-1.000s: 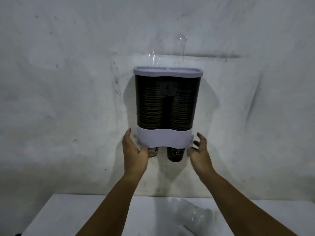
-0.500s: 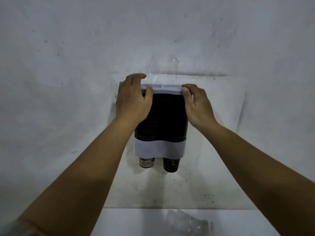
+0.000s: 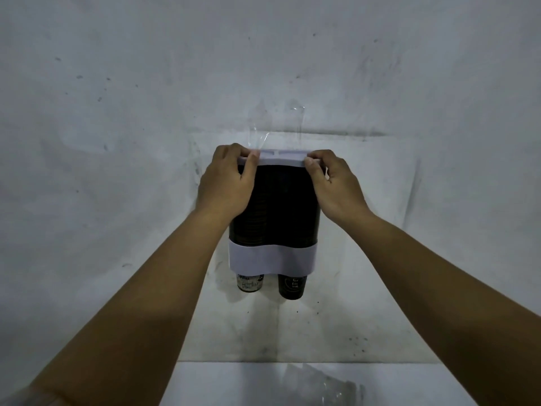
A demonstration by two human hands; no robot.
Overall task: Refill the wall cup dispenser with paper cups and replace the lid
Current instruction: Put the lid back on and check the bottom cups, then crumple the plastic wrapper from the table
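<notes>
The cup dispenser (image 3: 272, 259) hangs on the wall, with a clear body full of dark stacked paper cups and a white band at its base. Two cup bottoms poke out below: a patterned one (image 3: 249, 286) on the left and a black one (image 3: 292, 287) on the right. The white lid (image 3: 281, 160) sits on top of the dispenser. My left hand (image 3: 227, 183) grips the lid's left end, thumb on the front edge and fingers over the top. My right hand (image 3: 336, 183) grips the lid's right end the same way.
A white table (image 3: 222, 382) runs along the bottom under the dispenser, with a crumpled clear plastic bag (image 3: 322, 388) on it. The stained white wall (image 3: 117, 142) fills everything else. Clear tape strips (image 3: 292, 121) stick to the wall above the lid.
Both hands rose from the dispenser's white base band to the lid and closed on its two ends. The view tilted down slightly, so the dispenser sits lower in the picture.
</notes>
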